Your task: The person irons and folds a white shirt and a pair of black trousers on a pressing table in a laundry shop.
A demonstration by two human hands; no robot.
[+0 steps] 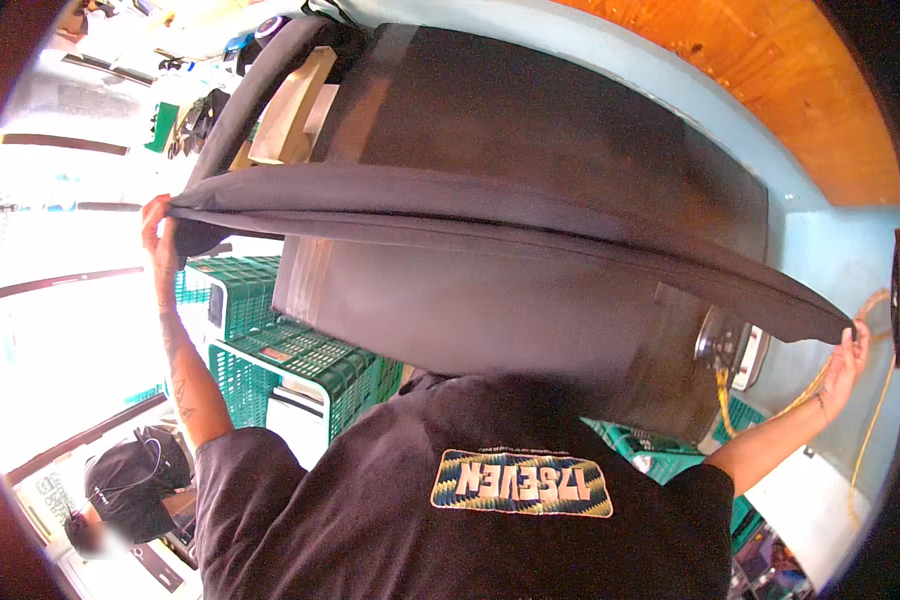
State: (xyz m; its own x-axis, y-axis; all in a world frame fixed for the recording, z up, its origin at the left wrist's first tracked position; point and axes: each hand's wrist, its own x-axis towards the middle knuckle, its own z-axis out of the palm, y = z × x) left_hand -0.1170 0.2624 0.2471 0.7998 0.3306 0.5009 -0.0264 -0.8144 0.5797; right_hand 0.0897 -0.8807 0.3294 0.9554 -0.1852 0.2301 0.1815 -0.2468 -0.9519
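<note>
A long dark cloth (435, 199) is stretched between my two hands, with a fold or seam running along its length. My left hand (157, 221) pinches its left end at the far left. My right hand (849, 356) pinches the other end, by the light blue wall. Beneath the cloth lies a dark covered work board (465, 307) with strips of tape near its ends. Another length of dark fabric (251, 109) runs along the board's left side to the upper left; whether it joins the held cloth, I cannot tell.
Green plastic crates (300, 341) stand below the board's left end. Pale wooden blocks (292, 109) sit at upper left. A shiny metal device (712, 337) with a yellow cord (810, 394) is near my right arm. Another person (131, 487) is at lower left. An orange wooden surface (757, 82) lies beyond.
</note>
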